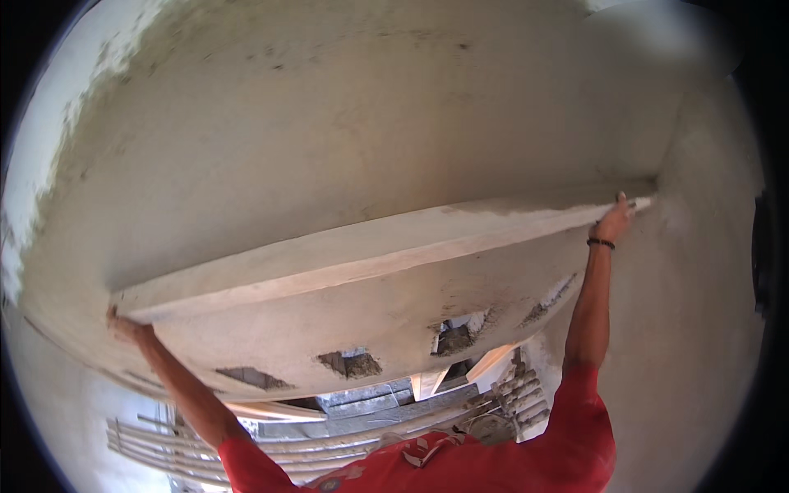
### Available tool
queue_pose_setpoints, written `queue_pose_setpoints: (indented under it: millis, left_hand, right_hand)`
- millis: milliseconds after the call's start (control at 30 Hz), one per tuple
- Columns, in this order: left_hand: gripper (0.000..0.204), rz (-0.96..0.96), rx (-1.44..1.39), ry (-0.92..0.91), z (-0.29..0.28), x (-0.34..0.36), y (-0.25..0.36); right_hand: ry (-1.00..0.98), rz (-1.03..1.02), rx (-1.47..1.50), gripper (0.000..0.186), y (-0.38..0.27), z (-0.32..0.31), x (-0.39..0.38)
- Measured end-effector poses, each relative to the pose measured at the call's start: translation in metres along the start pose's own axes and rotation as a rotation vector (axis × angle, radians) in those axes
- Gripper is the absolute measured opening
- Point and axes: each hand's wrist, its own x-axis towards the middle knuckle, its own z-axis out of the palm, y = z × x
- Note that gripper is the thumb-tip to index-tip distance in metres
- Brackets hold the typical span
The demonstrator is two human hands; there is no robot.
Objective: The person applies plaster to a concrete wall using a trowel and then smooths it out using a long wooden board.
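A long, pale plastering straightedge spans a broad grey plastered wall, its right end higher in the picture than its left. My left hand is closed around its left end. Near the opposite end, close to the corner with the side wall, my right hand grips it too, with a dark band on the wrist. Both arms are stretched wide apart. The bar's upper edge lies along the plaster, and darker wet mortar shows on it toward the right. The fingers on the bar's far side are partly hidden.
Several rough holes, such as one square opening, break the wall below the bar. Lower down are bamboo poles and light wooden boards. A side wall closes off the right.
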Motion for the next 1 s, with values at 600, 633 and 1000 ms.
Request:
queue_pose_setpoints:
  millis: [600,633,1000]
  left_hand:
    - [0.031,0.632,0.130,0.330,0.046,0.102,-0.025]
    - [0.031,0.607,0.162,0.316,0.042,0.112,-0.021]
    - [0.038,0.429,0.239,0.220,0.044,0.159,-0.017]
  right_hand:
    - [0.101,-0.101,-0.004,0.073,-0.039,0.033,0.021]
    - [0.092,-0.063,0.032,0.074,-0.047,0.040,0.019]
    - [0.163,-0.115,-0.031,0.074,-0.080,0.061,0.035]
